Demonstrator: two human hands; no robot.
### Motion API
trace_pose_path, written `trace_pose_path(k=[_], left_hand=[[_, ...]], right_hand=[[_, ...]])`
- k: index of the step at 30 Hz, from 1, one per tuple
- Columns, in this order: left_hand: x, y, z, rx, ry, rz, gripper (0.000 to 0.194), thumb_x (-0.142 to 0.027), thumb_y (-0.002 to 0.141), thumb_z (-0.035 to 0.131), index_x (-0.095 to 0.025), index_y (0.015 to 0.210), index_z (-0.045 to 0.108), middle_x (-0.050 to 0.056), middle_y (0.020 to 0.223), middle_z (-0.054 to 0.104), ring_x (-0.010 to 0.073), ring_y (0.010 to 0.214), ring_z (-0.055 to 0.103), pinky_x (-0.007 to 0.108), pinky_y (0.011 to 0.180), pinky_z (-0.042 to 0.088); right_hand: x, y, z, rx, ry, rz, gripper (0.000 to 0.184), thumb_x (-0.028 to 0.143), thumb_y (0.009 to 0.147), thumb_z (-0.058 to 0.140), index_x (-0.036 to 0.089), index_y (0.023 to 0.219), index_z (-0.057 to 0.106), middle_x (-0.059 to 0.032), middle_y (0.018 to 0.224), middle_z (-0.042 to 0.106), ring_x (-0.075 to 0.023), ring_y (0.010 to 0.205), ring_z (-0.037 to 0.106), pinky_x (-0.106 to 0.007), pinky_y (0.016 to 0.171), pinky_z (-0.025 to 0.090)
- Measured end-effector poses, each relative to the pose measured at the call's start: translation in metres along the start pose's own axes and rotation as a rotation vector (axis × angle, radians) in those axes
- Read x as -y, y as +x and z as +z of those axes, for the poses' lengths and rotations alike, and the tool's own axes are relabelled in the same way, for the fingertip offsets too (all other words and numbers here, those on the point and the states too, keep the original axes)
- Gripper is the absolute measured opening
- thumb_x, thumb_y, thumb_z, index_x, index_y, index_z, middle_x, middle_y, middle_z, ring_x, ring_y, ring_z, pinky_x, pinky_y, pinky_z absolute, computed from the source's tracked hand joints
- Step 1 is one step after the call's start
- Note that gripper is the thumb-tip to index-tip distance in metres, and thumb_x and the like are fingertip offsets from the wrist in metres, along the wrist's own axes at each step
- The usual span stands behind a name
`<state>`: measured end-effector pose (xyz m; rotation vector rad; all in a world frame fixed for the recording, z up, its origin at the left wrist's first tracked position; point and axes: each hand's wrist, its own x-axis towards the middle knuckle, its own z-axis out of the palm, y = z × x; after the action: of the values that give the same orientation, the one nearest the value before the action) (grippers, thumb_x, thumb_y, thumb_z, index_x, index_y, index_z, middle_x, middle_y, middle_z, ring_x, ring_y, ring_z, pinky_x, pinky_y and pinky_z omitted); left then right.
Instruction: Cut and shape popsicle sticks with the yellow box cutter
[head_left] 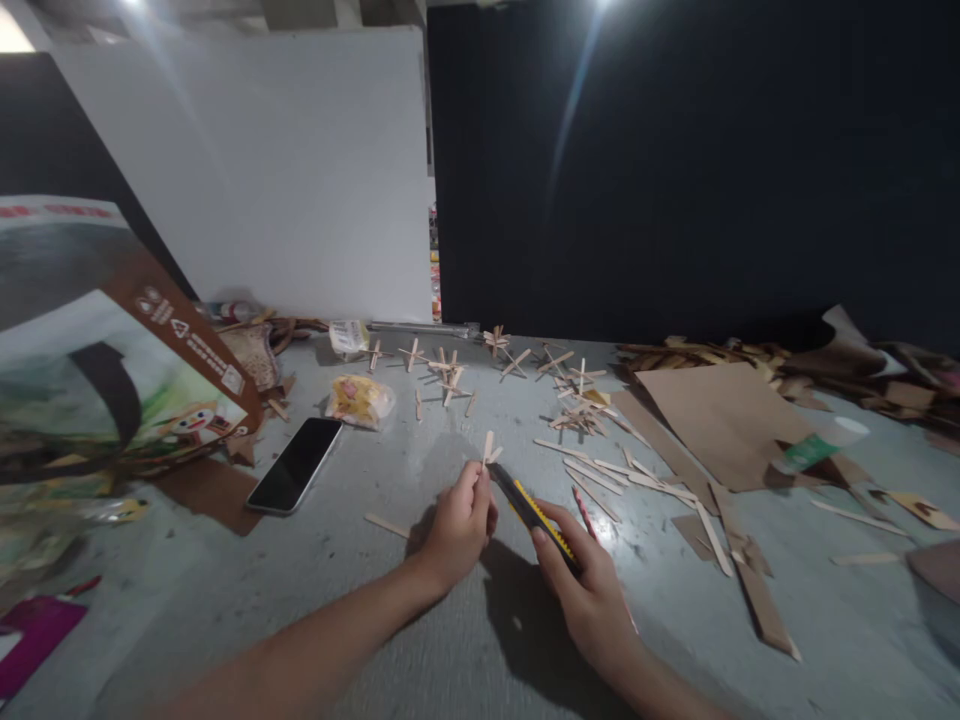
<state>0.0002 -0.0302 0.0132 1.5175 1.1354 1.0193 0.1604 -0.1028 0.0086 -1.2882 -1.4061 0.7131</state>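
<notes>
My left hand (456, 525) is closed around a short wooden craft stick (488, 445), which pokes up from between thumb and fingers. In my right hand (589, 590) lies a black and yellow utility knife (534, 512), its tip beside the stick. A red striped pencil-like rod (583, 512) shows behind the right fingers; I cannot tell whether it is held or lies on the table. Beyond the hands stand several small crossed-stick pieces (450, 375). Loose craft sticks (600, 475) are scattered to the right, and one stick (387, 525) lies left of my left hand.
A black phone (296, 465) and a wrapped yellow snack (360, 402) lie to the left, near a large printed bag (142, 340). Cardboard sheets (720, 420) and a green-and-white tube (821, 445) are at right. White (247, 180) and black panels (675, 170) close off the back.
</notes>
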Motion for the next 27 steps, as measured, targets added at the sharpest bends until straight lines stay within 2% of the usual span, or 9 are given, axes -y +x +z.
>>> trace_pose_path(k=[6, 10, 14, 18, 21, 24, 27], left_hand=[[0.0005, 0.0004, -0.0006, 0.000, 0.011, 0.001, 0.049, -0.069, 0.104, 0.038, -0.026, 0.082, 0.045, -0.008, 0.057, 0.048, 0.0114, 0.044, 0.045, 0.022, 0.044, 0.037], [0.0017, -0.0002, -0.0008, 0.002, -0.002, -0.020, 0.048, -0.070, 0.103, 0.039, -0.026, 0.089, 0.048, -0.008, 0.059, 0.050, 0.0121, 0.044, 0.047, 0.022, 0.043, 0.037], [0.0027, 0.0003, -0.0013, 0.004, 0.015, -0.013, 0.047, -0.069, 0.103, 0.039, -0.026, 0.087, 0.048, -0.008, 0.056, 0.049, 0.0118, 0.042, 0.045, 0.022, 0.044, 0.037], [0.0035, 0.0008, -0.0014, 0.001, 0.020, -0.010, 0.047, -0.069, 0.104, 0.039, -0.026, 0.084, 0.046, -0.008, 0.057, 0.050, 0.0117, 0.044, 0.046, 0.022, 0.044, 0.037], [0.0032, 0.0003, -0.0013, -0.004, 0.010, -0.012, 0.048, -0.069, 0.103, 0.040, -0.026, 0.083, 0.046, -0.007, 0.058, 0.050, 0.0115, 0.044, 0.046, 0.021, 0.043, 0.036], [0.0018, -0.0003, -0.0013, 0.002, 0.000, -0.016, 0.048, -0.069, 0.103, 0.040, -0.026, 0.083, 0.046, -0.008, 0.057, 0.049, 0.0114, 0.042, 0.044, 0.021, 0.042, 0.035], [0.0009, -0.0005, -0.0017, 0.006, 0.001, -0.007, 0.047, -0.069, 0.103, 0.041, -0.026, 0.085, 0.048, -0.008, 0.056, 0.049, 0.0115, 0.041, 0.044, 0.022, 0.042, 0.036]], right_hand=[[-0.0020, -0.0019, -0.0006, 0.013, -0.004, 0.063, 0.052, 0.062, 0.102, 0.058, 0.018, 0.124, 0.077, -0.0059, 0.075, 0.070, -0.0256, 0.076, 0.071, -0.032, 0.067, 0.059], [-0.0034, -0.0021, -0.0001, 0.014, 0.008, 0.068, 0.054, 0.063, 0.102, 0.058, 0.019, 0.127, 0.077, -0.0032, 0.070, 0.065, -0.0232, 0.069, 0.067, -0.031, 0.062, 0.056], [-0.0055, -0.0025, 0.0005, 0.012, 0.013, 0.067, 0.055, 0.063, 0.102, 0.058, 0.019, 0.128, 0.076, -0.0031, 0.070, 0.065, -0.0229, 0.068, 0.067, -0.030, 0.061, 0.056], [-0.0068, -0.0028, 0.0013, -0.001, 0.004, 0.059, 0.053, 0.061, 0.102, 0.059, 0.019, 0.127, 0.077, -0.0051, 0.076, 0.070, -0.0247, 0.075, 0.071, -0.032, 0.066, 0.060], [-0.0070, -0.0023, 0.0020, -0.014, -0.001, 0.035, 0.050, 0.060, 0.102, 0.059, 0.020, 0.125, 0.078, -0.0078, 0.086, 0.076, -0.0275, 0.089, 0.076, -0.034, 0.077, 0.064], [-0.0074, -0.0013, 0.0022, -0.016, -0.012, -0.012, 0.046, 0.056, 0.104, 0.059, 0.021, 0.125, 0.079, -0.0108, 0.102, 0.082, -0.0296, 0.106, 0.077, -0.038, 0.093, 0.064], [-0.0088, -0.0009, 0.0019, 0.007, -0.041, -0.077, 0.043, 0.051, 0.105, 0.058, 0.022, 0.131, 0.077, -0.0120, 0.124, 0.081, -0.0298, 0.121, 0.075, -0.041, 0.104, 0.061]])
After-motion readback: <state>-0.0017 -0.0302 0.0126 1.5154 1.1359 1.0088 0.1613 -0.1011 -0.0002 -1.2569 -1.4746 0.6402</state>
